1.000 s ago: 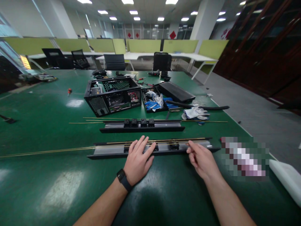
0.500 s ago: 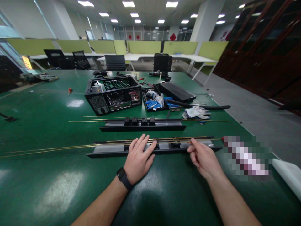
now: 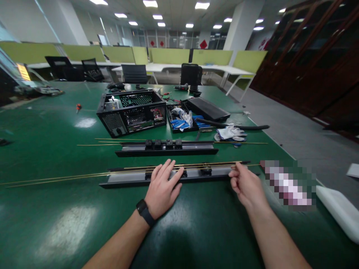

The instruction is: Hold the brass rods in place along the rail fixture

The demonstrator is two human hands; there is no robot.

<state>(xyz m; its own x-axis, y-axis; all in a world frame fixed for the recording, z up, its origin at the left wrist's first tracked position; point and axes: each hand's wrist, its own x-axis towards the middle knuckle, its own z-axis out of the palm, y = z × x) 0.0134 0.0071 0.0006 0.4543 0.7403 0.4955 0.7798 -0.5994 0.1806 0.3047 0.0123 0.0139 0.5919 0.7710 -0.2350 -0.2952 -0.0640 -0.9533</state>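
The right hand point(image 3: 247, 183) has moved along the near rail point(image 3: 126, 176) toward its right end

The green table point(image 3: 50, 157) carries everything here. On its far side stands the black computer case point(image 3: 131, 121), its top open. Nearest the person lies the near rail, a long channel running left to right; the shorter far rail point(image 3: 168, 152) lies behind it, parallel and apart.

The left hand point(image 3: 162, 188) is spread over the near rail, left of its middle, fingers pointing far, and has hardly shifted over the last second. The right hand has gone farther right, its thumb and forefinger pinched together, apparently on a thin rod point(image 3: 254, 164). That rod now shows past the right hand, reaching toward a blurred item point(image 3: 286, 183) whose nature I cannot tell. I judge that it is being drawn lengthwise to the right while the left hand steadies what lies beneath.

White gloves point(image 3: 230, 132) lie at the far right, beyond the far rail. Four small black blocks point(image 3: 169, 144) sit on the far rail; others show inside the near rail, partly covered by the left hand. Thinnest are the brass rods point(image 3: 103, 173), which lie along the near rail and stick out well past its left end.
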